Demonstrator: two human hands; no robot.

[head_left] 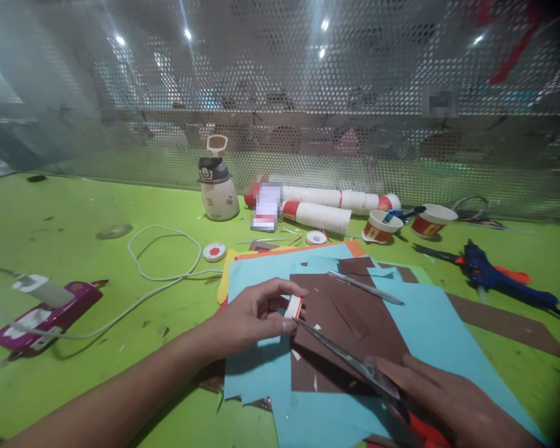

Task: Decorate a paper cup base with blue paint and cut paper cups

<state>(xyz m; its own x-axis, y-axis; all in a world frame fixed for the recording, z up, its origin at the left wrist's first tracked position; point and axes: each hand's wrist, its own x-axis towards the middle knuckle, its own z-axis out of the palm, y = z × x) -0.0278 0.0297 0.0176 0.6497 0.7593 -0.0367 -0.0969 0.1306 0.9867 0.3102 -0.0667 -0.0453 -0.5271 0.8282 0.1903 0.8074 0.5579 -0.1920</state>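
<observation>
Between thumb and fingers, my left hand [261, 308] pinches a small white strip of paper [294, 307] with a red-orange edge. My right hand [429, 389] grips a pair of scissors [354, 364] by its red-orange handles, which are partly hidden by the fingers. The scissor tips reach the lower edge of the strip; whether the blades are parted there is hard to make out. Under both hands lie a brown sheet [350, 330] and light blue sheets [429, 323], with small white paper scraps on the brown one. A silver pen [366, 287] rests across the sheets.
Behind the paper lie stacked paper cups [317, 216], a phone [267, 207] and a bottle [218, 190]. Two red-white cups [381, 227] and a blue glue gun [504, 280] are to the right. A purple power strip [51, 317] with a white cable [158, 292] is at left.
</observation>
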